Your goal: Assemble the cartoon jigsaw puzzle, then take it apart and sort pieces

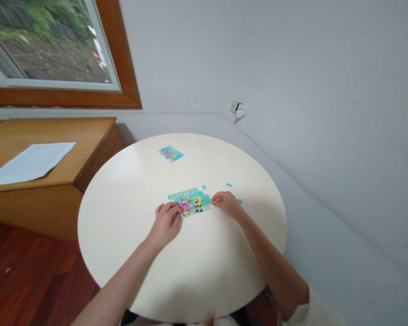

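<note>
A partly joined jigsaw puzzle (197,204) with cartoon figures on a teal ground lies flat on the round table. My left hand (166,222) rests at its left edge, bent fingers spread over the border and thumb apart, covering the lower left corner. At the puzzle's right edge, my right hand (226,203) has thumb and forefinger pinched together on a small pale puzzle piece, mostly hidden by the fingertips. One loose teal piece (204,187) lies by the top right corner. Another teal piece (229,184) is beyond my right hand, and a further piece (240,201) shows just right of it.
A small reference picture (171,154) with the same cartoon lies toward the back of the white table (122,213). To the left, a wooden cabinet (98,136) carries sheets of paper (30,163). A wall outlet with a plug (240,109) is behind the table.
</note>
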Demonstrator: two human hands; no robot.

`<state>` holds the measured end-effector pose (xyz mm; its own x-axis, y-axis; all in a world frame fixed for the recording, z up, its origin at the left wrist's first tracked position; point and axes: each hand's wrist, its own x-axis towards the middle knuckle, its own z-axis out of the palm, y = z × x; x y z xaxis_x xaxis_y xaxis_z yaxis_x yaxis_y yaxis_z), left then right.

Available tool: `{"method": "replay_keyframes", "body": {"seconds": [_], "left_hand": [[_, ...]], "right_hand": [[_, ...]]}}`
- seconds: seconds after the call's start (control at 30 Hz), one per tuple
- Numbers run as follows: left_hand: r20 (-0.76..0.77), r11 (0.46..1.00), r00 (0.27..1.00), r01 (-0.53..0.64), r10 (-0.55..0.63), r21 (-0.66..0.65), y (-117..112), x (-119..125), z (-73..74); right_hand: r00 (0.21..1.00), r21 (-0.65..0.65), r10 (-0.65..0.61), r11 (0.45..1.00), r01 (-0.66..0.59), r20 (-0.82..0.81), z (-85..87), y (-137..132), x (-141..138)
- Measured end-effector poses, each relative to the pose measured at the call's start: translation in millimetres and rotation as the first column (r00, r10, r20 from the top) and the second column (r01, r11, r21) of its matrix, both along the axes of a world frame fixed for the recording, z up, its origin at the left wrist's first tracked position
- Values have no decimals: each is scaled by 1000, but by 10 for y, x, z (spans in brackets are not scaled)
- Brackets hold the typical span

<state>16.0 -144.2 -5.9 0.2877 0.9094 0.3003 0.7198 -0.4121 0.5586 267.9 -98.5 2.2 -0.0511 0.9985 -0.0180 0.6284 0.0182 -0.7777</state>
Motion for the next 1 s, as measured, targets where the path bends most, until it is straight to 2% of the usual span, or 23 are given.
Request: {"method": "replay_keyframes", "body": {"seconds": [0.4,0.6,0.8,1.0], "left_hand": [[0,1000,1000,0,0,-5,1,0,-8],[2,1000,1000,-1,1,3,0,-1,-9],[-5,1000,1000,4,-4,-18,-1,-6,15],[2,1000,1000,-1,1,-1,-2,-5,-6]], "right_hand": [[1000,-23,-12,1000,12,-2,-26,6,-1],[999,-10,-32,999,32,42,16,-39,-45],[990,57,-53,997,46,133,48,-115,-100],[997,126,-38,992,28,73,91,-118,-92]]}}
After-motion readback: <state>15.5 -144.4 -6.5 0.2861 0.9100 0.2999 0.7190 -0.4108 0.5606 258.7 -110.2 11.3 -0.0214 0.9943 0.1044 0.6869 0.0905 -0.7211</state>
